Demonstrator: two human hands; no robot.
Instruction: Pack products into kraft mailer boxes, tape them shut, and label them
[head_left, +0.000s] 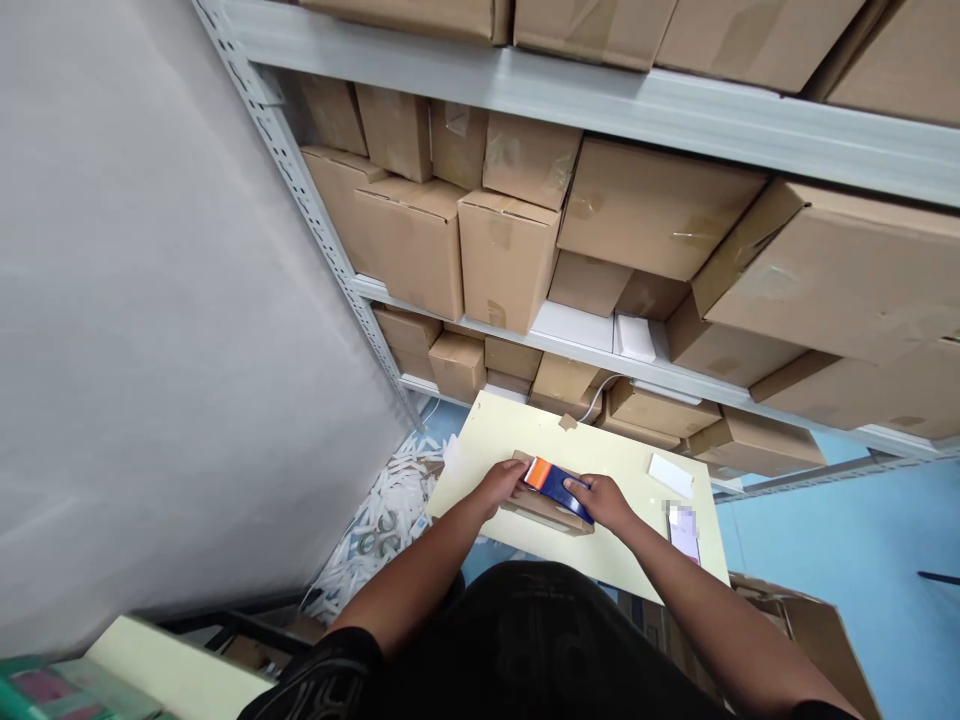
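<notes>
My right hand (602,499) grips a flat dark-blue item with an orange end (561,488), its thumb lying on the blue face; the exact kind of item I cannot make out. This item is tilted over a small brown cardboard box (551,515) on the pale yellow table (480,430). At the box's left end, my left hand (502,484) has its fingers closed on the cardboard edge, close to the orange end. Its fingertips are partly hidden.
A white box (671,475) and a phone (683,532) lie on the table's right side, and a cardboard scrap (568,422) at its back edge. Shelves with cardboard boxes (510,255) rise behind. White strips and tape rolls (386,520) litter the floor left; an open carton (810,625) stands right.
</notes>
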